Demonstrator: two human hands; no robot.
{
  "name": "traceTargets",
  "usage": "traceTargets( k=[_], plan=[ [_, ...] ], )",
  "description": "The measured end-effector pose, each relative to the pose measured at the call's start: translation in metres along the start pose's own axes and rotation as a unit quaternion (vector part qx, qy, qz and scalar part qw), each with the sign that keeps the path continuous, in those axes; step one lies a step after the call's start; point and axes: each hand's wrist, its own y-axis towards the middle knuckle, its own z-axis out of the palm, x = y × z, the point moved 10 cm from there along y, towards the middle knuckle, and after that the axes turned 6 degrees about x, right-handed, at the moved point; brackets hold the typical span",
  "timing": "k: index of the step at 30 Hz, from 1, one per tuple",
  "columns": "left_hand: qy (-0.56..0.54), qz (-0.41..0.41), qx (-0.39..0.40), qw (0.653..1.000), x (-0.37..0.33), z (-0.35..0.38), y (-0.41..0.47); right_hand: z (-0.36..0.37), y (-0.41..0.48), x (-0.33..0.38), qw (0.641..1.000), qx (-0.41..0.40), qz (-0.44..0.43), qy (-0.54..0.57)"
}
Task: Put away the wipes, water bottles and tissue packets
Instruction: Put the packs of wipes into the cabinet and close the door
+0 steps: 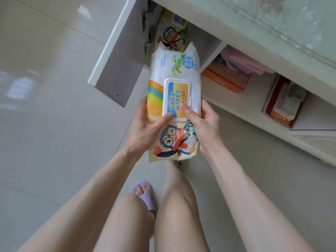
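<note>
Our bare legs (172,215) fill the lower view, bent above the pale tiled floor (45,106). We note a white cabinet (209,15) across the upper right, its leftmost door (120,57) standing open. We hold a pack of baby wipes (174,73) lengthwise in the air just before that open compartment, far end at its mouth, not yet inside. A second pack (172,37) of the same kind lies within. Our left hand (145,128) grips the held pack's left edge, thumb across the front. Our right hand (207,124) grips the right edge, thumb on the lid. One purple slipper (151,200) shows between our legs.
</note>
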Motion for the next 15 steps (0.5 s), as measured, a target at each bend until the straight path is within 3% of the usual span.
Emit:
traceTargets(
  k=[7,15],
  plan=[
    [0.022,0.047,0.010,0.999,0.026,-0.003,0.101,-0.012,0.101,-0.022,0.999,0.005,-0.036,0.002],
    [0.023,0.142,0.013,0.990,0.016,-0.001,0.182,-0.013,0.186,-0.012,0.990,0.010,-0.136,0.032]
  ],
)
